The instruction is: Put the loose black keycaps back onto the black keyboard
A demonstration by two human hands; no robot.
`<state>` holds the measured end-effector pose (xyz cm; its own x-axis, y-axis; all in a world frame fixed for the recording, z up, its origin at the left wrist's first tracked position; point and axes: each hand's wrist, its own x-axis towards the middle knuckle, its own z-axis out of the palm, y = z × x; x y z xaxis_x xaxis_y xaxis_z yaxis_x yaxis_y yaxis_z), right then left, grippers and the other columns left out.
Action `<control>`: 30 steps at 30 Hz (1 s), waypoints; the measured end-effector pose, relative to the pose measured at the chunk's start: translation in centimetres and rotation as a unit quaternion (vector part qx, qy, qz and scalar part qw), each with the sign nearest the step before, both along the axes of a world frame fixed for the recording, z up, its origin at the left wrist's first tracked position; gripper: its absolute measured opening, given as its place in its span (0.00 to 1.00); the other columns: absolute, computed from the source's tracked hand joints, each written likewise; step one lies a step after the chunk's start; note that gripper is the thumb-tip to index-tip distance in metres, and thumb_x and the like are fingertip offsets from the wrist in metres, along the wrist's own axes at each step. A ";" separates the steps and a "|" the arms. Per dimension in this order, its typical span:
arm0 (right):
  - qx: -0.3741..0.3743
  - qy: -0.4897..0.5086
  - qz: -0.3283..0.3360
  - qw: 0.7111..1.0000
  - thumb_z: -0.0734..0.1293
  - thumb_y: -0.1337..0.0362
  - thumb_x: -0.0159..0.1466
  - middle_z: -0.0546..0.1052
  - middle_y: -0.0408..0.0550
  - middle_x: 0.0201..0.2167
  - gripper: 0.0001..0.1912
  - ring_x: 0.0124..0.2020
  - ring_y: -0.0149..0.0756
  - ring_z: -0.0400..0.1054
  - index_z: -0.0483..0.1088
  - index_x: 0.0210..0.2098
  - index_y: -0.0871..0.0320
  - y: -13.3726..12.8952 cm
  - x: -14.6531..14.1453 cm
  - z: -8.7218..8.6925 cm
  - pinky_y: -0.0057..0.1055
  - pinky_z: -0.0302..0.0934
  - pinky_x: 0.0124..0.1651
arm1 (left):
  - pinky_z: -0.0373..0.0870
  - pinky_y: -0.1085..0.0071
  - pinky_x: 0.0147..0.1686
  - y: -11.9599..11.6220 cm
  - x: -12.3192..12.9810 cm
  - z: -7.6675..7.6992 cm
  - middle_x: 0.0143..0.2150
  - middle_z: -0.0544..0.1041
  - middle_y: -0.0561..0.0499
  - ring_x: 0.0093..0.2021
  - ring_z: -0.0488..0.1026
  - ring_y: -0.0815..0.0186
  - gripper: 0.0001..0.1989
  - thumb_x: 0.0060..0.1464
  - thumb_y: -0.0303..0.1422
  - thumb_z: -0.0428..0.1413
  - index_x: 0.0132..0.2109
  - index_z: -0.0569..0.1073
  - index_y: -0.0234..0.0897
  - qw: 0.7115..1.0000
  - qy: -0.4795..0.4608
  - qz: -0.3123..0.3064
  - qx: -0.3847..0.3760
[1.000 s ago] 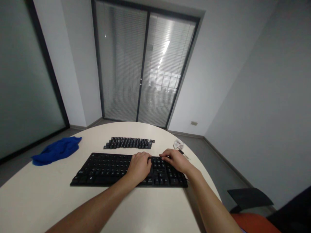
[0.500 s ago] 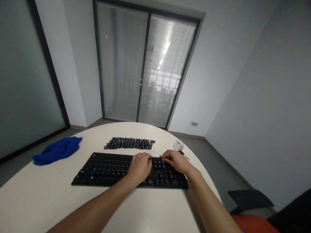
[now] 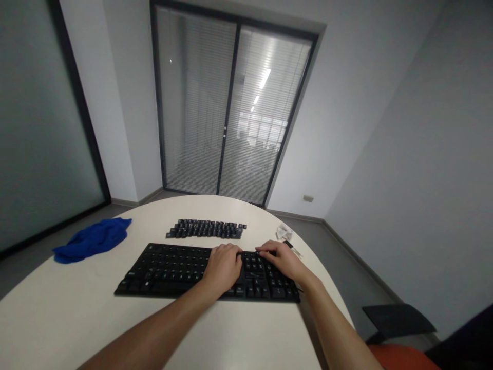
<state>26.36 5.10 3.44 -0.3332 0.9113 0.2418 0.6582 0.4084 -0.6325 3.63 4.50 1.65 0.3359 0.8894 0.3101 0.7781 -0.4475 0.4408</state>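
Note:
A black keyboard (image 3: 173, 264) lies flat on the table, and its left part shows small raised spots where caps look to be off. Across its middle rests my left hand (image 3: 224, 263), fingers bent over the far edge and closed on it. My right hand (image 3: 280, 257) is above the keyboard's upper right corner, with thumb and fingers drawn together near the far edge. Whatever may be between those fingertips is too small to make out. Beyond the keyboard, several loose black keycaps (image 3: 208, 229) stand in close rows.
A crumpled blue cloth (image 3: 94, 239) lies on the left of the round white table (image 3: 246, 334). White crumpled paper (image 3: 284, 232) and a small black item (image 3: 287, 243) are near the right edge. A chair with a black armrest (image 3: 398, 318) stands at the lower right.
My right hand has shifted very slightly, its fingers lying a little flatter at the keyboard's far edge. My left hand stays in place. The whole view has tilted slightly.

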 end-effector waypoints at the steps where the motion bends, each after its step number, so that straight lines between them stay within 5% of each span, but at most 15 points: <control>1: -0.001 0.006 -0.006 1.000 0.67 0.59 0.66 0.81 0.51 0.43 0.13 0.46 0.41 0.74 0.80 0.45 0.56 0.1 0.0 0.0 0.37 0.64 0.54 | 0.64 0.61 0.54 0.0 0.0 0.0 0.47 0.80 0.48 0.51 0.73 0.57 0.12 0.62 0.29 0.51 0.47 0.77 0.38 1.000 -0.001 -0.001 0.000; 13: 0.012 -0.171 -0.093 0.981 0.65 0.67 0.65 0.79 0.53 0.46 0.15 0.40 0.38 0.75 0.76 0.50 0.59 6.4 -1.1 -0.8 0.32 0.66 0.48 | 0.64 0.62 0.53 0.1 0.0 0.0 0.46 0.80 0.48 0.50 0.74 0.58 0.10 0.61 0.28 0.52 0.46 0.77 0.39 1.000 -0.011 0.002 -0.002; 21: 0.027 -0.266 -0.082 0.960 0.64 0.71 0.64 0.68 0.51 0.62 0.28 0.53 0.42 0.71 0.66 0.62 0.51 9.5 -3.5 1.1 0.34 0.63 0.54 | 0.64 0.61 0.53 0.1 0.1 -0.1 0.45 0.80 0.48 0.50 0.74 0.57 0.11 0.61 0.28 0.51 0.45 0.78 0.39 1.000 -0.012 0.003 -0.004; 30: 0.017 -0.318 -0.081 0.945 0.61 0.71 0.66 0.72 0.50 0.59 0.25 0.53 0.43 0.72 0.69 0.60 0.49 11.0 -5.4 0.2 0.34 0.63 0.52 | 0.64 0.62 0.53 0.0 0.1 0.2 0.45 0.80 0.48 0.49 0.73 0.57 0.11 0.61 0.28 0.51 0.46 0.77 0.39 1.000 -0.023 0.001 -0.011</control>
